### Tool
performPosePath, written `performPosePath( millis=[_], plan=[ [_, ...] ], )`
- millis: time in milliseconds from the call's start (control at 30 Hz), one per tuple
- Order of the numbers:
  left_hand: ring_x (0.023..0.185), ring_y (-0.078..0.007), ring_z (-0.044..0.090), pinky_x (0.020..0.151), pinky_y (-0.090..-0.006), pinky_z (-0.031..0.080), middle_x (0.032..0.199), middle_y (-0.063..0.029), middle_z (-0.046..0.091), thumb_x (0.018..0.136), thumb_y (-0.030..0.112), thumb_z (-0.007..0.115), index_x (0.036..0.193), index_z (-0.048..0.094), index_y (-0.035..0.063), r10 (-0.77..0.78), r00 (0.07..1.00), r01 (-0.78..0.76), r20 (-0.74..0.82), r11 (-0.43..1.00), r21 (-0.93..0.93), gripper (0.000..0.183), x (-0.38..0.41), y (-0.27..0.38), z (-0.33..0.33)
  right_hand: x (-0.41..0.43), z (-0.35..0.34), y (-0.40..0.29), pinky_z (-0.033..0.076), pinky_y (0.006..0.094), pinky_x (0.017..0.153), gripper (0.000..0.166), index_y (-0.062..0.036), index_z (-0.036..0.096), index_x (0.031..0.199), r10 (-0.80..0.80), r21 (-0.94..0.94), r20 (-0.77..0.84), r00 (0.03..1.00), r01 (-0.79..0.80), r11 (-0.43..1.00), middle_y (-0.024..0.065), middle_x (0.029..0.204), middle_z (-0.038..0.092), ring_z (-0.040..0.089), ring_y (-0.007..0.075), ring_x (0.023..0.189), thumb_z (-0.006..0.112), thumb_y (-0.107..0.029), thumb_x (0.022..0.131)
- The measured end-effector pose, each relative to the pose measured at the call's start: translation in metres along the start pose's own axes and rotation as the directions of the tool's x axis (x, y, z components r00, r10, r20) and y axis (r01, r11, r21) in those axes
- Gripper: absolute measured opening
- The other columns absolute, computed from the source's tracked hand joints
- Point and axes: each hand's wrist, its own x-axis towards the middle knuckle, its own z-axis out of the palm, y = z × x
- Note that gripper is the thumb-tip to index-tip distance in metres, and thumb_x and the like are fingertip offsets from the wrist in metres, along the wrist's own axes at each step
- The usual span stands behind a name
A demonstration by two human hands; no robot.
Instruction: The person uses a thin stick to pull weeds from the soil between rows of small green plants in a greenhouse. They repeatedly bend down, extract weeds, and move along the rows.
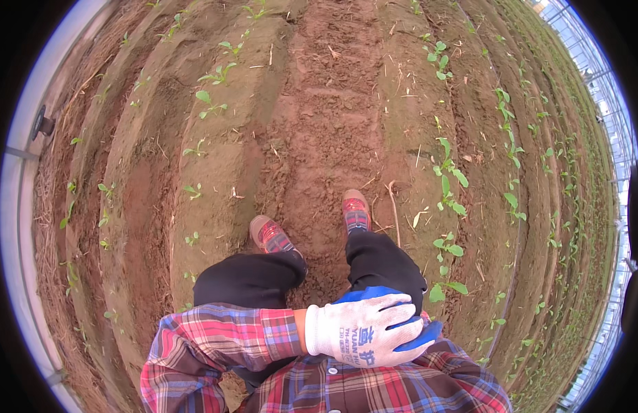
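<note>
My left hand [368,328] wears a white knit work glove with a blue coating and printed writing. It reaches across the front of my plaid shirt [319,387], its back turned up. The fingers bend over toward my right side, by the right plaid sleeve [453,361]; whether they grip the sleeve is hidden. My right hand is out of view. Before me runs a reddish soil furrow [334,129], where my two plaid shoes [356,211] stand apart. Leafy green seedlings [448,178] grow in a row on the raised bed to the right.
Sparser seedlings [215,76] grow on the left bed [221,170]. A dry curved stalk [394,211] lies right of my foot. Further rows extend to both sides. A pale wall [25,206] curves along the left, and a greenhouse frame [607,103] stands at the far right.
</note>
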Motion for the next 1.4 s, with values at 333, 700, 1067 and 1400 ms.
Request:
performPosePath(
  millis=[333, 700, 1067, 1400],
  plan=[
    [0.081, -0.0176, 0.058, 0.077, -0.0337, 0.052, 0.092, -0.0038, 0.057, 0.062, 0.021, 0.064, 0.093, 0.068, 0.0140, -0.030, 0.999, 0.031, -0.014, 0.998, 0.050, 0.032, -0.001, 0.006, -0.006, -0.002, -0.010, -0.006, 0.047, 0.0378, 0.070, 0.041, -0.0137, 0.049, 0.125, -0.167, 0.002, -0.169, 0.971, 0.170, 0.985, 0.0124, 0.089, 0.064, 0.062, 0.0267, 0.078, 0.053, -0.032, 0.088],
    [0.088, -0.0218, 0.058, 0.082, -0.0373, 0.050, 0.093, -0.0086, 0.054, 0.069, 0.022, 0.052, 0.108, 0.060, 0.0028, -0.125, 0.991, 0.125, -0.055, 0.992, 0.005, 0.044, 0.005, 0.001, -0.019, 0.163, -0.041, -0.199, 0.038, 0.0259, 0.042, 0.030, -0.0111, 0.055, 0.115, -0.073, 0.439, -0.125, 0.989, 0.121, 0.890, -0.0018, 0.062, 0.051, 0.048, 0.0085, 0.048, 0.053, -0.025, 0.088],
    [0.088, -0.0297, 0.056, 0.079, -0.0455, 0.051, 0.099, -0.0151, 0.055, 0.062, 0.023, 0.058, 0.101, 0.062, 0.0104, -0.093, 0.993, 0.089, -0.072, 0.995, -0.050, 0.041, 0.008, -0.009, -0.031, 0.274, -0.021, -0.276, 0.045, 0.0439, 0.077, 0.036, -0.0074, 0.056, 0.106, -0.216, -0.025, -0.236, 0.948, 0.216, 0.976, 0.0190, 0.092, 0.063, 0.059, 0.0370, 0.088, 0.047, -0.036, 0.087],
    [0.086, -0.0287, 0.056, 0.079, -0.0449, 0.051, 0.099, -0.0144, 0.055, 0.064, 0.024, 0.058, 0.102, 0.061, 0.0108, -0.082, 0.995, 0.079, -0.058, 0.995, -0.059, 0.040, 0.009, -0.015, -0.031, 0.246, -0.018, -0.218, 0.045, 0.0451, 0.081, 0.041, -0.0144, 0.053, 0.118, -0.184, -0.039, -0.131, 0.974, 0.180, 0.983, 0.0179, 0.104, 0.061, 0.057, 0.0382, 0.095, 0.047, -0.039, 0.086]
  ],
)
